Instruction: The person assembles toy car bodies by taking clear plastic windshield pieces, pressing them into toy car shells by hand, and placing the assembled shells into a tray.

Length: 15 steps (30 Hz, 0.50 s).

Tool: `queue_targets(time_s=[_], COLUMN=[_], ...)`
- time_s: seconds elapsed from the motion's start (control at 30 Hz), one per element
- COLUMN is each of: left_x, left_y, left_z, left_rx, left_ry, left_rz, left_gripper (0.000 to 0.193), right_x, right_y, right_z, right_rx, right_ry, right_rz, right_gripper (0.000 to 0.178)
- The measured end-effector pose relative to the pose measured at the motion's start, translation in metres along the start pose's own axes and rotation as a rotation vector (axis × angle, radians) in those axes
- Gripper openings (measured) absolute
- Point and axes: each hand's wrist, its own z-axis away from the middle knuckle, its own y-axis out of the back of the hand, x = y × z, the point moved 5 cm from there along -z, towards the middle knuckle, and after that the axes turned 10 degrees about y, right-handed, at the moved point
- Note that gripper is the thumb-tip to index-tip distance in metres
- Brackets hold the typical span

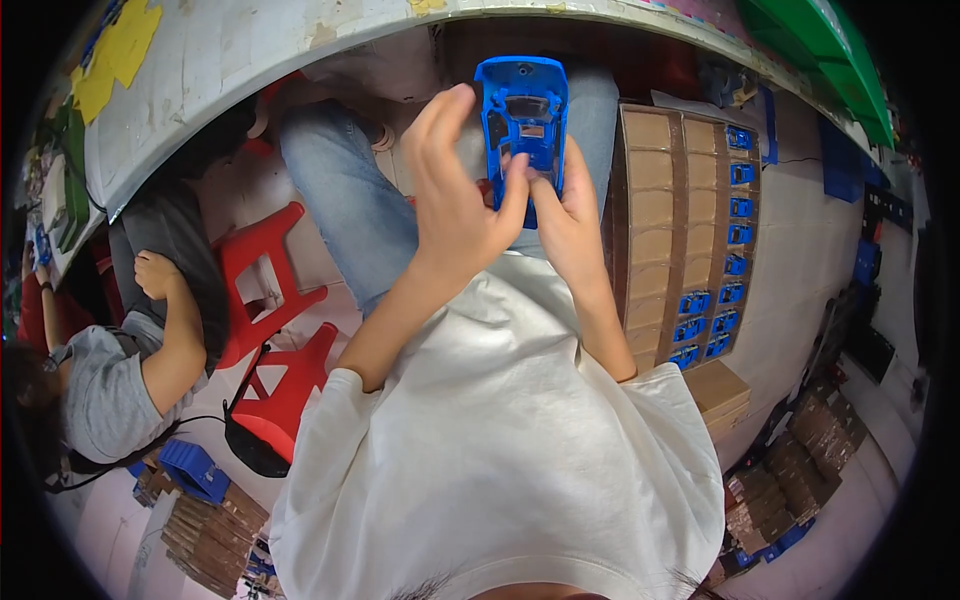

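Observation:
A blue plastic toy car body (525, 108) is held up above my lap, its hollow inside with window openings facing me. My right hand (573, 208) grips its near end and right side, with the thumb over the edge. My left hand (452, 195) is at its left side. The left thumb presses on the inside of the body near the right thumb, and the other left fingers stretch up along the left edge. Whether a small part sits between the thumbs is hidden.
A partitioned cardboard box (672, 200) at my right holds several blue toy cars (739, 174). The white worktable (300, 32) curves across the far side. Red stools (262, 285) stand at my left, beside a seated person (120, 385). Blue crate (195, 470) and cardboard stacks lie behind.

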Motion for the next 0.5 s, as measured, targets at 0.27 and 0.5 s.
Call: queue_targets(time_s=[0.27,0.5], left_x=[0.012,0.016], left_y=[-0.012,-0.012], left_z=[0.013,0.024], left_rx=[-0.289,-0.263], left_ry=[-0.165,-0.117], left_rz=[-0.371,-0.495], left_gripper=[0.041,0.042], right_x=[-0.005,-0.001], right_y=[0.001,-0.004], right_z=[0.003,0.007], right_rx=[0.002,0.037], right_ry=[-0.045,-0.046], right_rz=[-0.189,-0.191], right_gripper=[0.034,0.036])
